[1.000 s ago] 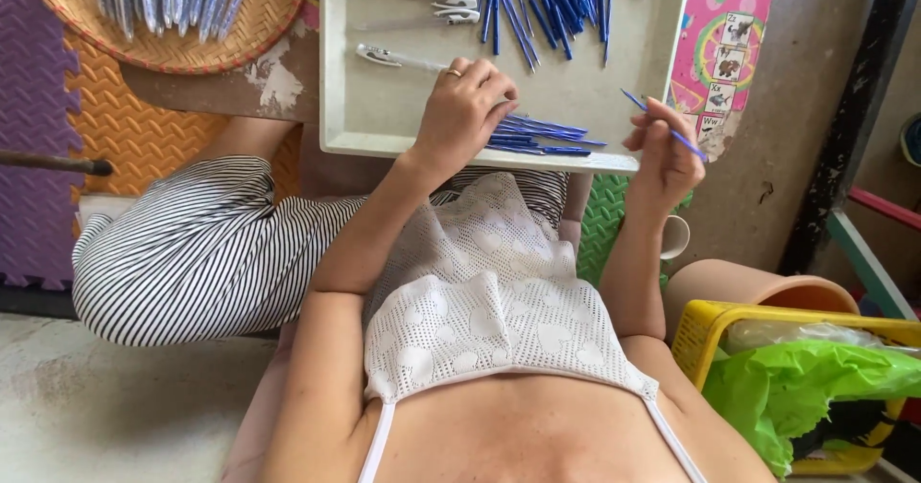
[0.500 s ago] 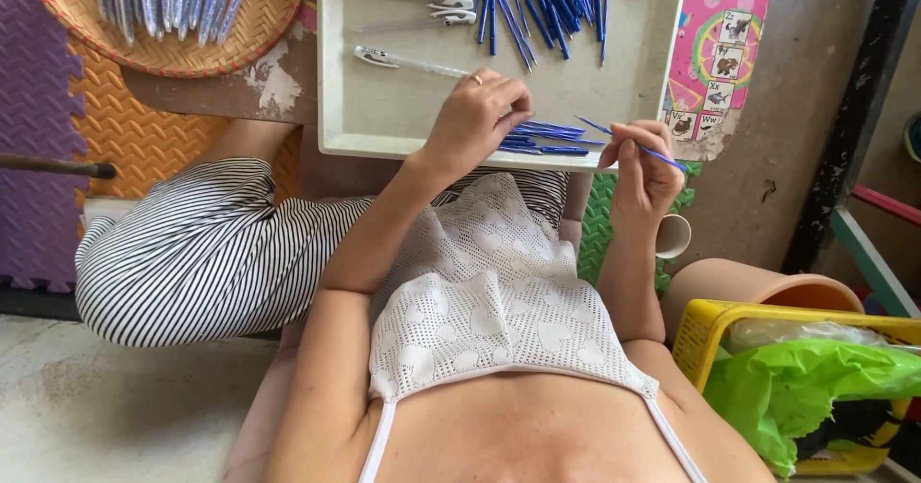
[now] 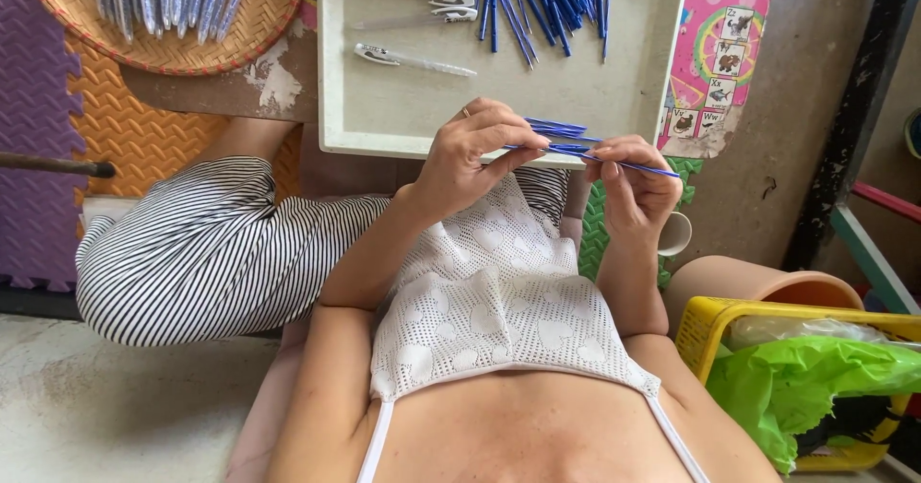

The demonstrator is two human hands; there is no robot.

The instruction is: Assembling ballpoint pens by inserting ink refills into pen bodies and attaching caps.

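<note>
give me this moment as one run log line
left hand: pinching blue refill | right hand: holding same refill | tray: loose refills, clear pen barrel

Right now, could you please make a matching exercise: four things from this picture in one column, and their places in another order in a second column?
Things:
1. blue refill
2. woven basket
3. yellow crate
4. clear pen barrel

Places:
A. lower right, holding green plastic
B. lying alone on the white tray
C. between the left hand and right hand
D. upper left, holding pens

Pairs: 1-C, 2-D, 3-A, 4-B
</note>
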